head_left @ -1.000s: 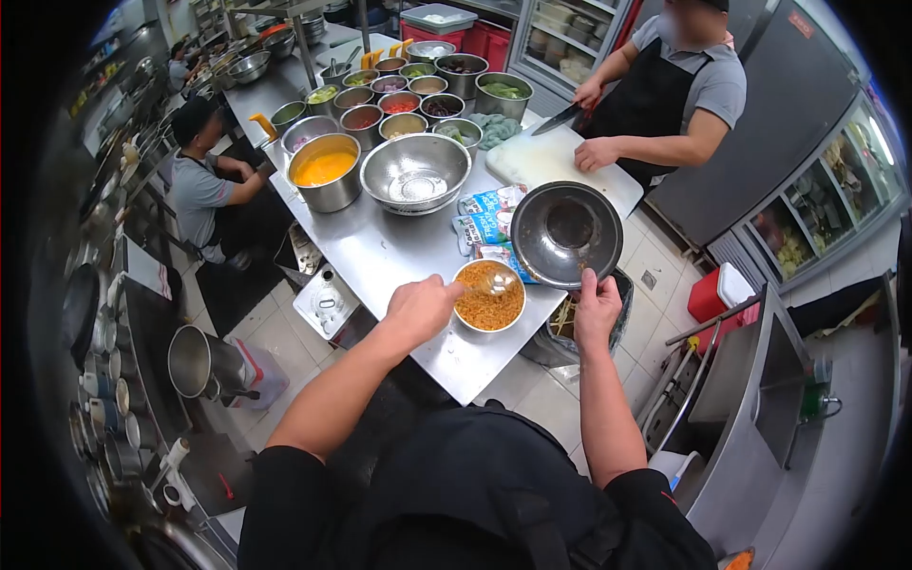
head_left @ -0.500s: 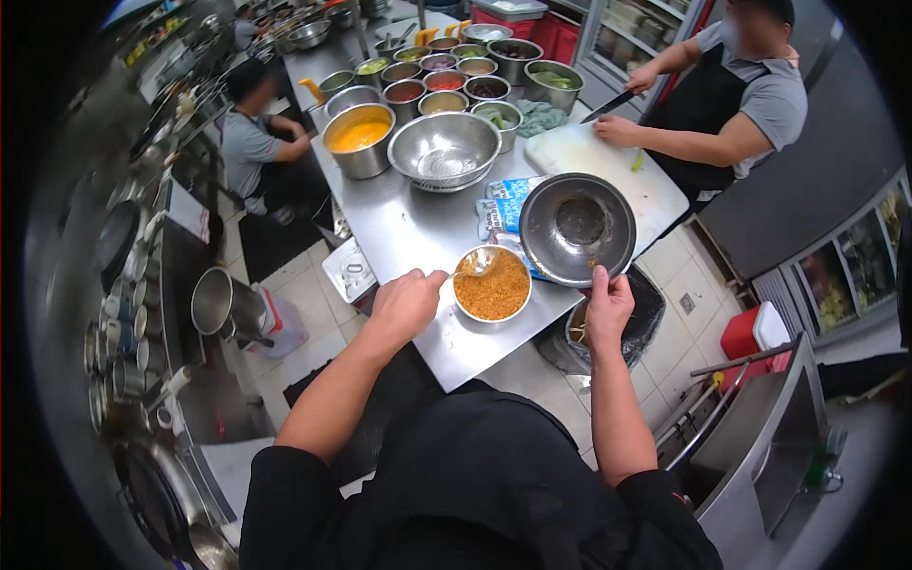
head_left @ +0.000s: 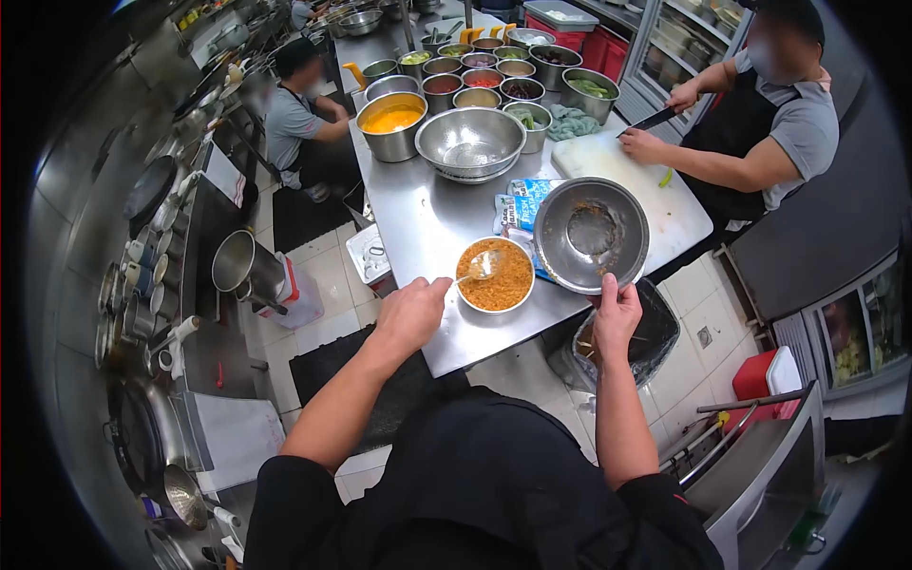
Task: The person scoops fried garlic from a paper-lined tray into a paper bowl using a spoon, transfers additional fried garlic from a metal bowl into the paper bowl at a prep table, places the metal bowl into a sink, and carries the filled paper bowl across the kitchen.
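My left hand (head_left: 415, 312) is closed round the handle of a spoon (head_left: 482, 266), whose bowl rests on the orange-brown crumbly food (head_left: 502, 288) in a round white-rimmed container. That container stands near the steel table's front corner. My right hand (head_left: 617, 309) grips the near rim of a dark metal bowl (head_left: 591, 235), thumb on the inside. The bowl is tilted toward me, with brown residue stuck to its inner wall. Blue and white packets (head_left: 521, 211) lie on the table beside the container, partly under the bowl.
Behind stand a perforated steel bowl (head_left: 470, 142), a pot of orange liquid (head_left: 392, 123) and several ingredient pots. At right a co-worker (head_left: 760, 133) holds a knife (head_left: 651, 121) over a white board (head_left: 655, 195). Another person crouches at left. A lined bin (head_left: 655, 351) stands below the table.
The view has swung, so the table sits further right. The dark bowl's inside now faces the camera more. Both hands keep their holds, and the spoon stays in the food.
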Available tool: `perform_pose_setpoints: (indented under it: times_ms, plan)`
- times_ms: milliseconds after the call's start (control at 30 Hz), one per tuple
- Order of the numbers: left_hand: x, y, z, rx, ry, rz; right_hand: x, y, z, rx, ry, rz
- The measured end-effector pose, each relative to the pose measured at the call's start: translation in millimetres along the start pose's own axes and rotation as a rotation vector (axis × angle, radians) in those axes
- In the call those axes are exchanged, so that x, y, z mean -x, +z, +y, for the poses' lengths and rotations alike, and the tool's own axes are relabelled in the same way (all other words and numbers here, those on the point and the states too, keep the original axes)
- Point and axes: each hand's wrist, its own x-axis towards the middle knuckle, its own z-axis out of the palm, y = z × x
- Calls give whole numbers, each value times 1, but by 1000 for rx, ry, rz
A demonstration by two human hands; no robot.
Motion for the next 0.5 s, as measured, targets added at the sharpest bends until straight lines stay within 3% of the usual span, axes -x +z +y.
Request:
perform_pose_setpoints:
  times_ms: [200,500]
  plan:
    - [-12,10,35,-100,103,-131,-5,-6,1,-38,0,-4]
    - [6,-2,37,-154,120,-101,10,-30,-6,-92,20,38]
